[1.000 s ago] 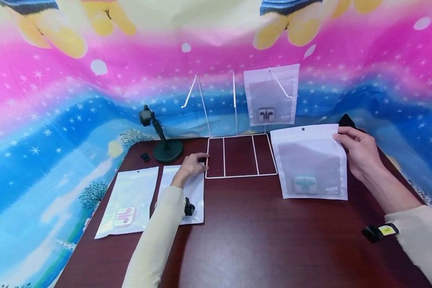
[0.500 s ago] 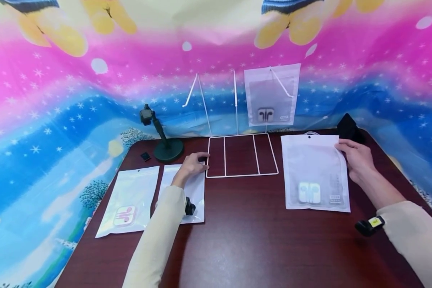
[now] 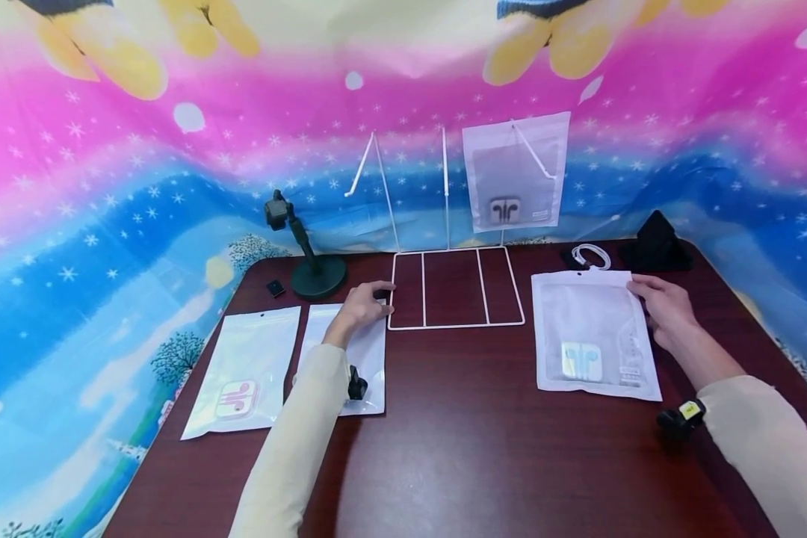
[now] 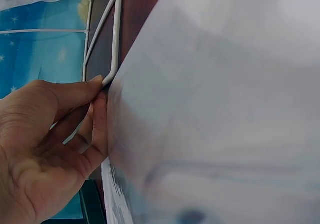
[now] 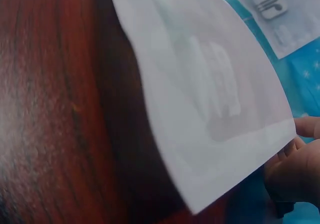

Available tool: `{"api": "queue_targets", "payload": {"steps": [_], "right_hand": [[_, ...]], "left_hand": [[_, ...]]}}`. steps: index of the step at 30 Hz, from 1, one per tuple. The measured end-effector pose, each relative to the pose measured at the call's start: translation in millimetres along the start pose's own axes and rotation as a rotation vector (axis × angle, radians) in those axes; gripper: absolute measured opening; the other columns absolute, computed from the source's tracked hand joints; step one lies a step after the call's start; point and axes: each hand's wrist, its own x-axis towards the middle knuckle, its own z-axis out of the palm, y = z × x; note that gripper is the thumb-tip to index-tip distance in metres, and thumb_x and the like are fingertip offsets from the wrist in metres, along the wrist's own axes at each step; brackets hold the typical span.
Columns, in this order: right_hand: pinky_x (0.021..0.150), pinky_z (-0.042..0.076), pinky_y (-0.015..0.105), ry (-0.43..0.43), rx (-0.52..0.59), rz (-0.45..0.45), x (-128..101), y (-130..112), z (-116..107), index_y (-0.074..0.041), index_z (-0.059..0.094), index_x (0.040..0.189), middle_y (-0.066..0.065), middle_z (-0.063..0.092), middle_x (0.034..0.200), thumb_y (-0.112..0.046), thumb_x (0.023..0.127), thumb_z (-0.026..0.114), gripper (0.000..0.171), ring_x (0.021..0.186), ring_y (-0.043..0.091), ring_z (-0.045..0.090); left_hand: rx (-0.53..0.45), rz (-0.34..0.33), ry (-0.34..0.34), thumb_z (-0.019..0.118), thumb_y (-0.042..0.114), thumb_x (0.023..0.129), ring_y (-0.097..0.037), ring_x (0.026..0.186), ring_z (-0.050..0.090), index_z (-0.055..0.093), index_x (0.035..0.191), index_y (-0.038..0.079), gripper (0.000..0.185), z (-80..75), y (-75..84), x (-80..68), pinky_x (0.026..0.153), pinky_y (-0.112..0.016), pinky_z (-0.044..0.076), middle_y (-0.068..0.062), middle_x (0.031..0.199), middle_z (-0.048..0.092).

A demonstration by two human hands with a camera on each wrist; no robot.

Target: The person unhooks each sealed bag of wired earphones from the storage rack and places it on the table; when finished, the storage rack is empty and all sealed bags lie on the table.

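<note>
My left hand (image 3: 382,296) rests at the front left corner of a white wire rack (image 3: 457,326), and in the left wrist view its thumb and fingers (image 4: 95,102) pinch the wire rack (image 4: 116,44) at that corner. A frosted pouch with blue earphones (image 3: 595,340) lies on the dark table (image 3: 457,433) to the right of the rack. My right hand (image 3: 640,288) pinches its upper right corner; the right wrist view shows the pouch (image 5: 210,99) over my fingers (image 5: 292,166). Another earphone pouch (image 3: 515,175) hangs on the rack's right hook.
Two more pouches lie at the left: one with pink earphones (image 3: 242,373), one (image 3: 366,351) partly under my left forearm. A black stand (image 3: 309,261), a small black square (image 3: 275,288), a white cable (image 3: 592,256) and a black object (image 3: 655,243) sit along the back edge.
My right hand has lowered the blue-earphone pouch from a raised, tilted hold until it lies flat on the table. My left hand has stayed on the rack corner.
</note>
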Motion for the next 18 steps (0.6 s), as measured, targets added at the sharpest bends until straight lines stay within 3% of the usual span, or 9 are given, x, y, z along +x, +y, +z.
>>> {"api": "queue_targets", "payload": {"steps": [6,10,13,18], "right_hand": [[0.07,0.055,0.021,-0.026,-0.15,-0.019,6.2,8.3,0.5,-0.009,0.038,0.161,-0.01,0.052,0.12,-0.04,0.106,0.058,0.067,0.089,0.002,0.057],[0.067,0.054,0.019,-0.03,-0.262,-0.044,6.3,9.1,1.7,-0.005,0.037,0.161,0.013,0.051,0.143,-0.038,0.106,0.057,0.066,0.091,0.005,0.058],[0.063,0.05,0.017,-0.025,-0.353,-0.073,6.4,7.4,3.3,-0.002,0.038,0.159,0.026,0.041,0.157,-0.035,0.106,0.057,0.065,0.1,0.015,0.058],[0.065,0.046,0.017,-0.015,-0.432,-0.112,7.1,5.0,6.6,0.002,0.041,0.156,0.032,0.047,0.151,-0.028,0.104,0.059,0.063,0.111,0.027,0.058]], "left_hand": [[-0.008,-0.005,-0.006,0.073,0.011,0.097,-0.03,0.12,0.055,0.062,0.144,0.018,0.049,-0.2,-0.2,-1.1,0.108,-0.046,0.05,-0.016,0.152,0.053],[-0.01,-0.003,-0.005,0.073,0.011,0.097,-0.031,0.125,0.053,0.062,0.145,0.018,0.05,-0.2,-0.5,-1.4,0.111,-0.048,0.047,-0.016,0.153,0.053],[-0.012,-0.007,-0.004,0.072,0.011,0.097,-0.031,0.128,0.052,0.062,0.145,0.018,0.049,0.3,-1.5,-1.3,0.112,-0.049,0.046,-0.016,0.153,0.052],[-0.017,0.005,-0.005,0.072,0.011,0.097,-0.03,0.122,0.054,0.062,0.145,0.018,0.049,0.1,-1.6,-2.0,0.108,-0.047,0.05,-0.016,0.152,0.053]]}}
